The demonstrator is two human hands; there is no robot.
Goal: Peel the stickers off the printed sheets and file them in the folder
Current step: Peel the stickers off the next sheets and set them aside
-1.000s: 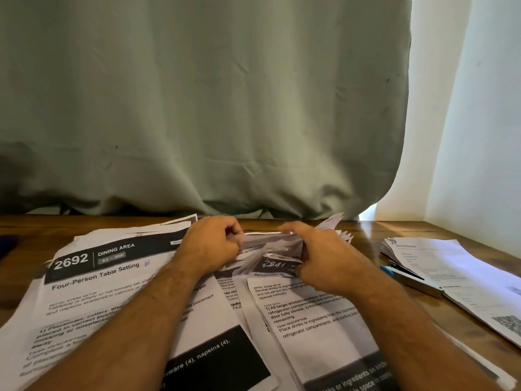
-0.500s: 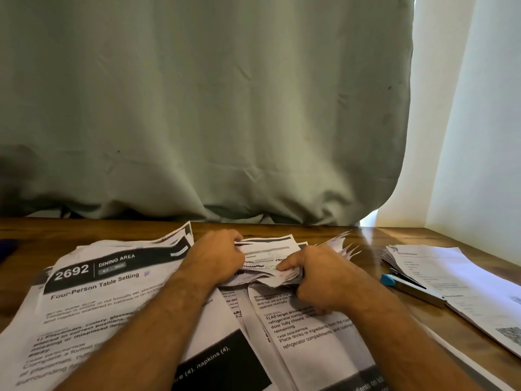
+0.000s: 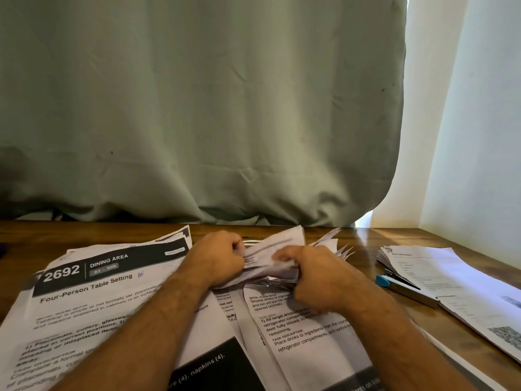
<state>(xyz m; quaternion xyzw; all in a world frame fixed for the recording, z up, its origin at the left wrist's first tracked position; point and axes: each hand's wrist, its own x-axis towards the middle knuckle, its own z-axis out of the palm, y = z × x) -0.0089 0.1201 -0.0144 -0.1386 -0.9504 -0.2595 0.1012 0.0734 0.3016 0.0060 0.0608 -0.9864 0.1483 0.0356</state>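
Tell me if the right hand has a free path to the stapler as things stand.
Probably yes, but not straight away. The stapler lies uncovered on the table, right of the right hand, with only bare wood between them. That hand is now gripping the bunched papers along with the left hand, so it must let go first.

Wooden table (image 3: 363, 238) bare along far edge and right side. Grey-green curtain (image 3: 197, 108) hanging behind table, hem bunched at far edge. White wall (image 3: 479, 136) at right, bright gap beside curtain. Blue-ended stapler (image 3: 400, 285) lying on table at right, far end tucked under paper. Dark object (image 3: 1, 251) at left edge, unidentifiable.
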